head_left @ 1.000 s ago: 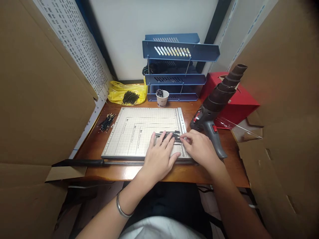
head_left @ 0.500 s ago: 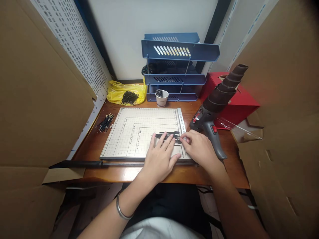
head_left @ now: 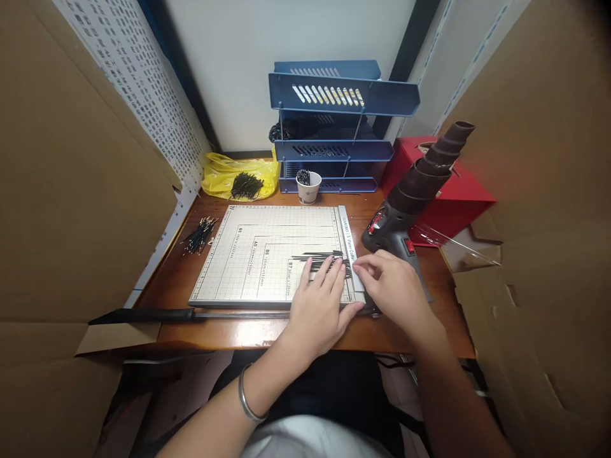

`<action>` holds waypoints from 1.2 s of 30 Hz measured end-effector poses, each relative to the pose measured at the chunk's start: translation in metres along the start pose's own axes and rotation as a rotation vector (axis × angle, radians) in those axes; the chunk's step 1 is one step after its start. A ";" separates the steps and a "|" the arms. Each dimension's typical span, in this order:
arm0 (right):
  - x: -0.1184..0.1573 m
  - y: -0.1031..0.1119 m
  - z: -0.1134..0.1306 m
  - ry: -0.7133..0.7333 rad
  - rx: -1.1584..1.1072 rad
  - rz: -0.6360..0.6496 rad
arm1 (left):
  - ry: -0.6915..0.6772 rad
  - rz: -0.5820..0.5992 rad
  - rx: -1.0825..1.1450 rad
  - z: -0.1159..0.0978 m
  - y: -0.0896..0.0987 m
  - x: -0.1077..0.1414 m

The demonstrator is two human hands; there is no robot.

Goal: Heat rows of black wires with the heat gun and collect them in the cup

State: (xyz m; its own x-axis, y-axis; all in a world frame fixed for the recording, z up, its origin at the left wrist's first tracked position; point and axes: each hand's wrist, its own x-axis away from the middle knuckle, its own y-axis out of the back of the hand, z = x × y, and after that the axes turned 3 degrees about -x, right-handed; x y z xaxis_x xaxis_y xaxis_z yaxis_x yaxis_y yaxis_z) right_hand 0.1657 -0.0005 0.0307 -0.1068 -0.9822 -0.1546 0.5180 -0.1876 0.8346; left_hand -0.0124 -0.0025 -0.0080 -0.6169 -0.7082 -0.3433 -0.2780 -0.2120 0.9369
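Note:
My left hand (head_left: 319, 305) lies flat with its fingers stretched over a bundle of thin black wire-like strands (head_left: 310, 257) on the white gridded board of a paper cutter (head_left: 248, 267). The strands run sideways, and some are hidden under the fingers. Thumb and forefinger of my right hand (head_left: 394, 283) are pinched together beside the cutter's grey ruler strip (head_left: 352, 254), close to the strands' right ends. What that pinch holds, if anything, is too small to make out. Along the board's near edge lies the cutter's blade arm with its black handle (head_left: 157, 315).
A heat gun (head_left: 415, 197) stands at the right before a red box (head_left: 443, 219). Behind the board are a paper cup (head_left: 309, 191), blue tray rack (head_left: 334, 151) and yellow bag (head_left: 214, 178) with black strands. More strands (head_left: 200, 235) lie left. Cardboard walls flank the desk.
Both hands have shifted right across the board. My left hand's fingers now sit nearer the strands' right ends, and my right hand's pinch has moved from the strands to the ruler strip.

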 end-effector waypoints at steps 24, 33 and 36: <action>0.005 -0.003 0.012 0.012 0.000 0.165 | 0.078 0.025 -0.044 0.006 0.016 0.008; -0.001 -0.001 0.010 0.019 -0.017 0.160 | 0.059 0.025 -0.029 0.007 0.011 0.009; -0.005 0.001 0.010 0.044 -0.025 0.116 | 0.071 0.022 -0.030 0.011 0.013 0.007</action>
State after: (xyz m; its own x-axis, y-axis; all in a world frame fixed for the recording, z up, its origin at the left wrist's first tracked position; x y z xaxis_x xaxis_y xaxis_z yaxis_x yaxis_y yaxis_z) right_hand 0.1580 0.0040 0.0379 -0.0072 -0.9967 -0.0812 0.5459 -0.0719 0.8348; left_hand -0.0286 -0.0024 0.0012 -0.5685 -0.7588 -0.3179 -0.2424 -0.2148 0.9461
